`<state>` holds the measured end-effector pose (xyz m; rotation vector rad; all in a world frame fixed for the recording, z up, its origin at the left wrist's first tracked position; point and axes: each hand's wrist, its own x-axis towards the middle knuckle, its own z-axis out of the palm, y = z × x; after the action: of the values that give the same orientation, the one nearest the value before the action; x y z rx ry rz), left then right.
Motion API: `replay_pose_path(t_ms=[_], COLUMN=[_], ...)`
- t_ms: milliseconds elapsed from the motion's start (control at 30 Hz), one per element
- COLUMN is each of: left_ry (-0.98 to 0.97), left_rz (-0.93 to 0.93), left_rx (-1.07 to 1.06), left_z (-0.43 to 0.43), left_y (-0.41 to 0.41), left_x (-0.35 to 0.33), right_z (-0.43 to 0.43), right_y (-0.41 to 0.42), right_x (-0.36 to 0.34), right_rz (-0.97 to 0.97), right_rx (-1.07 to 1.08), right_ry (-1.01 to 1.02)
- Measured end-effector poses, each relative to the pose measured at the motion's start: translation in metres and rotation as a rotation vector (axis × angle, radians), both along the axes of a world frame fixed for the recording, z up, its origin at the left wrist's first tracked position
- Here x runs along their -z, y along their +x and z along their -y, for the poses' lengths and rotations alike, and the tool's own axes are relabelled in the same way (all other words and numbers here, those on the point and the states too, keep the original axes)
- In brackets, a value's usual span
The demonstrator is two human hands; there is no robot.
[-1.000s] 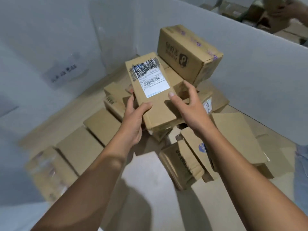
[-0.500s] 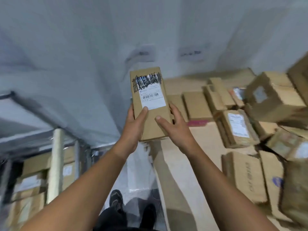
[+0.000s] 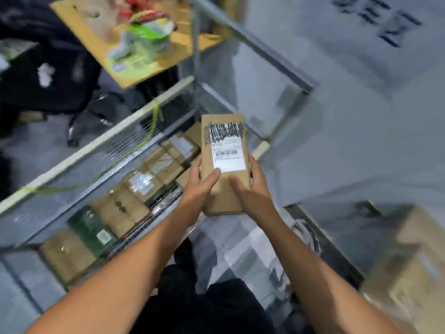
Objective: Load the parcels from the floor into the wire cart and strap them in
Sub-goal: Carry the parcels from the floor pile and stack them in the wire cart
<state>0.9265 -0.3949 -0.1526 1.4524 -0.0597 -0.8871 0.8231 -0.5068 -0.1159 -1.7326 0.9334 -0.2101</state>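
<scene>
Parcel [image 3: 225, 162] over wire cart [image 3: 96, 145]; grey floor [image 3: 349, 141], wooden table [image 3: 79, 22].

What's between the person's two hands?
In the head view, a labelled cardboard parcel, held by the left hand and right hand from either side.

- A pale grey wall [image 3: 349, 131] fills the right side, with blurred dark lettering [image 3: 378, 18] near its top right.
- A grey floor [image 3: 36, 150] shows at the left under even, flat light. The whole scene is softened by motion blur.
- A light wooden tabletop [image 3: 79, 22] sits at the upper left. Blurred green and white packaging [image 3: 144, 37] lies toward its right edge, with something red [image 3: 144, 14] just beyond.
- A black swivel chair [image 3: 48, 88] stands beside the table, one castor [image 3: 72, 141] on the floor.
</scene>
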Motion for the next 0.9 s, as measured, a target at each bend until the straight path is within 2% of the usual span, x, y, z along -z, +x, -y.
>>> replay_pose_path(t_ms=[167, 400, 533, 700, 900], left_ry=[0.176, 0.319, 0.352, 0.358, 0.400], left_rz=[-0.066, -0.149, -0.162, -0.155, -0.234], left_rx=[-0.254, -0.418, -0.392, -0.383, -0.418], left_z=[-0.052, -0.093, -0.097, -0.087, -0.083], left_y=[0.072, 0.098, 0.092, 0.081, 0.062], left_x=[0.069, 0.222, 0.300, 0.390, 0.471], right_z=[-0.026, -0.006, 0.024, 0.027, 0.015], right_y=[0.099, 0.174, 0.195, 0.219, 0.236], right_x=[0.076, 0.233, 0.320, 0.426, 0.515], right_rz=[-0.190, -0.376, -0.513, -0.511, -0.505], right_rx=[-0.324, -0.705, -0.833, -0.974, -1.027], right_ry=[-0.005, 0.049, 0.082, 0.050, -0.191])
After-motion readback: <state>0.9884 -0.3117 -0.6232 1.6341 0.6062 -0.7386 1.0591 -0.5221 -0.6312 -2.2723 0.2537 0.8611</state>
